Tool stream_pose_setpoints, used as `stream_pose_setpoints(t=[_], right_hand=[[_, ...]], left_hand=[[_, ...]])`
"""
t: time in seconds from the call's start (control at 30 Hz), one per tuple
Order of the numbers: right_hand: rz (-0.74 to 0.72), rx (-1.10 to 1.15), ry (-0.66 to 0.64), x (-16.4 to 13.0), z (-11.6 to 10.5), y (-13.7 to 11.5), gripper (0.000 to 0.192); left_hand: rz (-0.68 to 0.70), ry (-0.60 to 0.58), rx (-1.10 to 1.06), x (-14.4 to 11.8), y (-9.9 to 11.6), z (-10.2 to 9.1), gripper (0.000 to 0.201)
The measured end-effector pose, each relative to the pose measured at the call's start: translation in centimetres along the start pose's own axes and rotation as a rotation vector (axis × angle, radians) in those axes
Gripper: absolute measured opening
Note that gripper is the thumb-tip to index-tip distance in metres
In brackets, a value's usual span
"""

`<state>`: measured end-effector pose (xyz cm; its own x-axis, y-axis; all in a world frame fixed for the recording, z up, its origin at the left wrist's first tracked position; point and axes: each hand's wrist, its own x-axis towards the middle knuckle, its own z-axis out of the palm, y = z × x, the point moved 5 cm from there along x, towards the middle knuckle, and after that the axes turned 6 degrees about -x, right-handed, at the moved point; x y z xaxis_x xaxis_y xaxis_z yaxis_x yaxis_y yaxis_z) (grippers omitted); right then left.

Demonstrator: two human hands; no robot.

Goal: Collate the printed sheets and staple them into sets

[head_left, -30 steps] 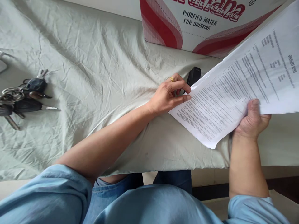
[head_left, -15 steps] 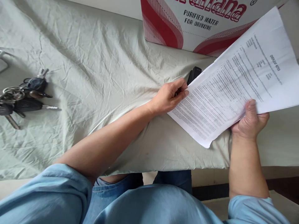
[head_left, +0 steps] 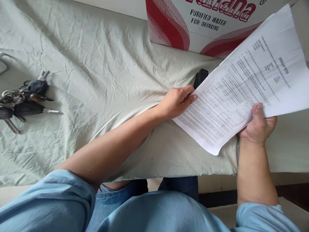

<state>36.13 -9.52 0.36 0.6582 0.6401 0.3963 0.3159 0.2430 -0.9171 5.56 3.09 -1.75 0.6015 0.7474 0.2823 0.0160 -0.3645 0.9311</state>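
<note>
Head view: right hand (head_left: pixel 259 127) grips the printed papers (head_left: pixel 243 87), left hand (head_left: pixel 177 101) pinches their corner. Papers partly hide a black stapler (head_left: pixel 200 77); keys (head_left: pixel 21 100) lie well apart, a water carton (head_left: pixel 205 25) stands behind.

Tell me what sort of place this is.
Probably a home or small office, not a workshop. A wrinkled cloth covers the table, a drinking-water carton stands at the back, and a bunch of keys lies to one side. Both hands hold printed papers.

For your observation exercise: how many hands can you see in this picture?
2. The left hand pinches the near corner of the white printed paper sheets; the right hand grips their lower edge. No other hands show.
</note>
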Motion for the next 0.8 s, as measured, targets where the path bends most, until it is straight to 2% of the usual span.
stream_pose_setpoints(t=[0.1,0.23,0.33,0.47,0.57,0.63,0.73,0.8], right_hand=[[0.002,-0.002,0.027,-0.1,0.0,0.2,0.041],[0.018,-0.056,0.086,0.0,-0.3,0.0,0.035],[0.115,-0.124,0.053,0.2,-1.0,-0.8,0.036],[0.376,-0.290,-0.140,0.0,-2.9,-2.2,0.043],[0.630,-0.395,-0.339,-0.7,-4.3,-2.5,0.048],[0.770,-0.440,-0.479,-1.1,-4.8,-2.2,0.051],[0.858,-0.490,-0.660,-1.2,-4.7,-1.2,0.057],[0.855,-0.492,-0.704,-1.0,-4.3,-0.6,0.059]], left_hand=[[0.001,-0.032,0.047,0.1,0.4,0.1,0.039],[-0.018,-0.066,0.004,-0.1,0.7,0.1,0.039],[-0.026,-0.039,-0.097,-0.2,0.4,0.0,0.041],[-0.057,0.108,-0.201,-0.2,-0.7,-0.4,0.036],[-0.053,0.207,-0.177,-0.1,-1.3,-0.6,0.021],[-0.053,0.234,-0.135,-0.1,-1.5,-0.8,0.011],[-0.060,0.241,-0.074,0.0,-1.9,-1.0,0.006],[-0.053,0.243,-0.045,0.0,-2.2,-1.2,0.008]])
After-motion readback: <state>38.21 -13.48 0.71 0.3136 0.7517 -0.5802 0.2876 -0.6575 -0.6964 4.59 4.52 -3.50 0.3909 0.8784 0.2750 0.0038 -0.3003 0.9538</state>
